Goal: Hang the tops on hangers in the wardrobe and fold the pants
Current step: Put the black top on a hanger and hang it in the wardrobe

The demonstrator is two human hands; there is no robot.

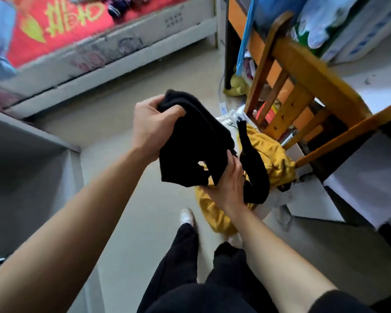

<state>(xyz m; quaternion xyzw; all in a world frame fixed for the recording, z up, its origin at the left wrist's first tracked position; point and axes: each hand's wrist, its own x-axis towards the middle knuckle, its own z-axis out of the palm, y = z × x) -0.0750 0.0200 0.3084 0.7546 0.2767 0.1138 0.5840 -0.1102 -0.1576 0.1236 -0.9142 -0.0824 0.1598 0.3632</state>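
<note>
yellow characters (73, 15) on the red blanket (88, 31), too blurred to read.

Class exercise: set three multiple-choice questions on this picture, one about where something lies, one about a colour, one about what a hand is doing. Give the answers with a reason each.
1. Where does the yellow garment lie?
A) on the red bed cover
B) by the wooden chair, under the held garment
C) inside the grey cabinet

2. What colour is the held garment?
A) black
B) red
C) white

3. What is the left hand doing?
A) hanging empty
B) gripping the held garment's top
C) resting flat on the bed

Answers:
1 B, it lies heaped next to the chair.
2 A, the cloth is plainly black.
3 B, its fingers curl round the fabric.
</note>
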